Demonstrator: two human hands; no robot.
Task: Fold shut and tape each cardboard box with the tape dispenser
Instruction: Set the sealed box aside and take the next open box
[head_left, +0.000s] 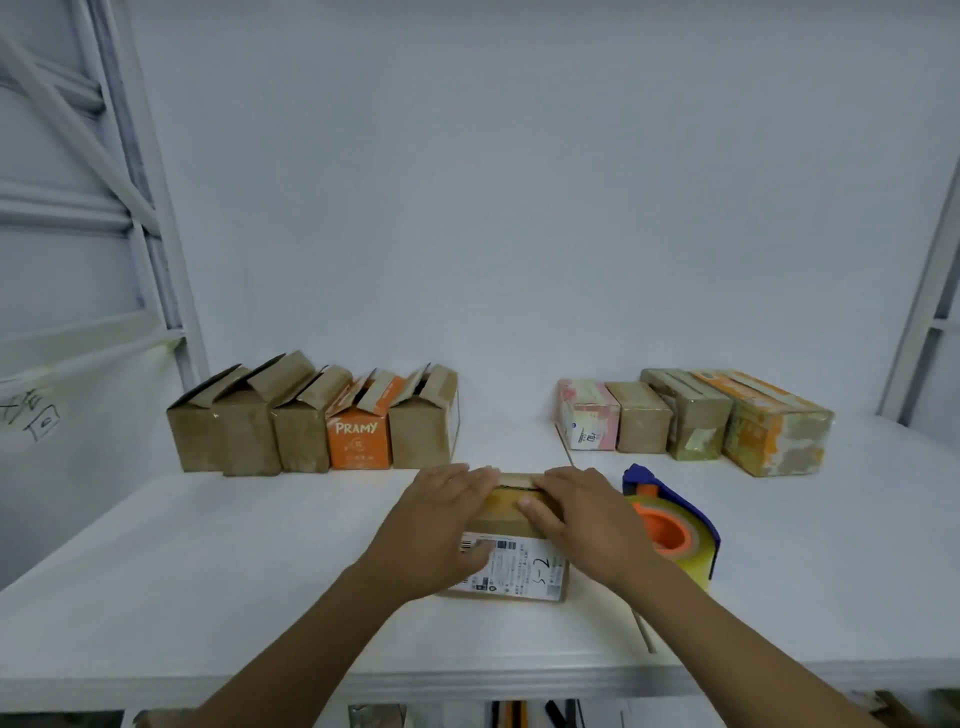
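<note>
1. The fingers (470, 480) of the left hand (441, 514) lie nearly straight and close together. They press flat on the top flaps of a small cardboard box (524, 569) and grip nothing.
2. The right hand (576, 514) does the same, fingers flat on the flaps. A thin dark gap shows between the flaps near the far edge.
3. The box sits mid-counter (208, 571), towards the front edge, with its white label (519, 564) facing the person.
4. A blue tape dispenser (675, 530) with an orange hub lies just beside the box on the right, untouched.
5. At the back left stands a row of unsealed boxes (311, 426) with raised flaps. At the back right is a row of sealed boxes (696, 415).
6. Likely risk: if one hand lifts to fetch the dispenser, the flaps may spring up, since the seam looks not quite closed. The small box may also slide under the tape's pull, laying the strip crooked.
</note>
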